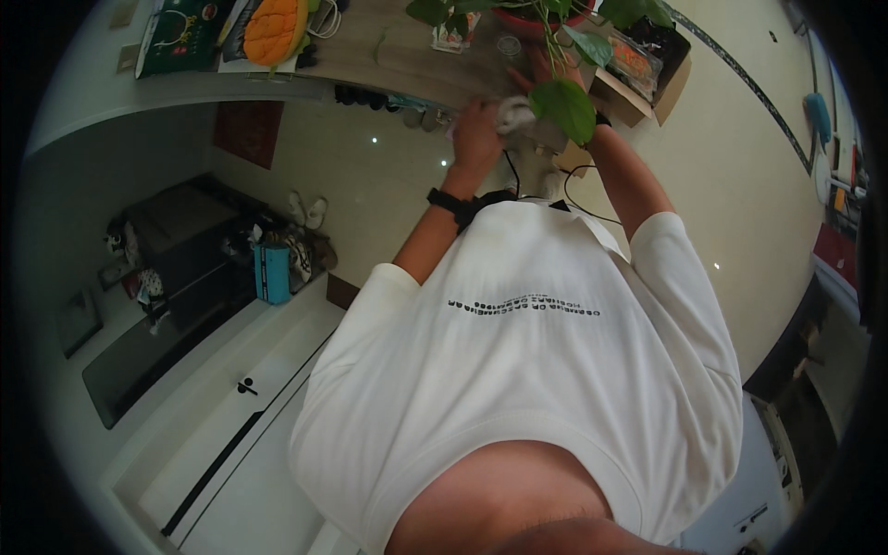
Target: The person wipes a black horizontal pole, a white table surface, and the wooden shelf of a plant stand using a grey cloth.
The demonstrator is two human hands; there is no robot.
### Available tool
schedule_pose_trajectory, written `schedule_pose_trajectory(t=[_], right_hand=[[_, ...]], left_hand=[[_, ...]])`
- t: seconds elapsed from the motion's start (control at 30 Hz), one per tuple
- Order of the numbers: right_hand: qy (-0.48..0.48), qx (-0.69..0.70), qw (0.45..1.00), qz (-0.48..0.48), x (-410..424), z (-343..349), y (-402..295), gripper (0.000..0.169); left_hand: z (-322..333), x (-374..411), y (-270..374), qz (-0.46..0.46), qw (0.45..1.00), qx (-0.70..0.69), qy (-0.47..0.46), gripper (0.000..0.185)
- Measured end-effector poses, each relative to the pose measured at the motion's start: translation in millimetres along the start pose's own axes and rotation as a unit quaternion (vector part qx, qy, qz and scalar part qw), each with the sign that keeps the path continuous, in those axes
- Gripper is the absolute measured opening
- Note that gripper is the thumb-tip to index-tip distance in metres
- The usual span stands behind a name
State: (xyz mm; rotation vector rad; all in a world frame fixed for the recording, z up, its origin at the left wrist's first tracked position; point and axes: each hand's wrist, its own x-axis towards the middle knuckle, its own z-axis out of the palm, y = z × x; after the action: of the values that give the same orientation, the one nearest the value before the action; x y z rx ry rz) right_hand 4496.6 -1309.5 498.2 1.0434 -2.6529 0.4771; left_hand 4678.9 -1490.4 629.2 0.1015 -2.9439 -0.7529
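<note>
My left hand (479, 135) is at the near edge of a wooden tabletop (409, 41), its fingers closed on a crumpled white cloth (515, 115). To its right, my right hand (555, 68) reaches over the tabletop with its fingers spread, partly hidden behind green leaves (563, 111). Close to its fingertips stands a small clear container (509, 46). A trailing plant grows in a red pot (531, 26) just beyond the hand. A small printed packet (454, 36) lies left of the clear container.
An open cardboard box (621, 97) with packaged goods is right of my right hand. An orange quilted item (275, 31) and a dark green bag (182, 38) lie at the tabletop's left. Shoes (361, 97) show beneath its edge. A black cable (583, 201) hangs near my waist.
</note>
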Motion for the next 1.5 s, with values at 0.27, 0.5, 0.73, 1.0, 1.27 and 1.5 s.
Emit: schedule_pose_trajectory(t=[0.27,0.5,0.73,1.0,1.27,1.5], right_hand=[[0.019,0.002,1.0,-0.024,-32.7,-71.5,-36.0,0.035],[-0.065,0.12,0.99,0.023,-98.5,-156.6,-77.9,0.047],[-0.061,0.258,0.964,0.011,-115.0,-192.1,-122.8,0.066],[-0.047,0.312,0.944,0.098,-129.0,-184.5,-105.2,0.053],[0.002,0.254,0.952,0.17,-111.5,-169.9,-116.0,0.048],[0.014,0.15,0.974,0.171,-97.9,-166.1,-140.1,0.049]], left_hand=[[-23.2,4.1,-72.7,-0.034,0.996,0.001,0.077,0.045],[-18.0,0.4,-77.3,-0.095,0.985,-0.069,0.129,0.046],[17.3,-53.7,49.3,-0.204,0.828,-0.479,-0.21,0.059],[-7.4,-80.5,-48.9,-0.156,0.866,-0.404,-0.251,0.07],[42.8,-10.8,-183.1,-0.328,0.917,-0.184,-0.134,0.057],[70.1,-0.1,-169.2,-0.274,0.93,-0.239,-0.049,0.051]])
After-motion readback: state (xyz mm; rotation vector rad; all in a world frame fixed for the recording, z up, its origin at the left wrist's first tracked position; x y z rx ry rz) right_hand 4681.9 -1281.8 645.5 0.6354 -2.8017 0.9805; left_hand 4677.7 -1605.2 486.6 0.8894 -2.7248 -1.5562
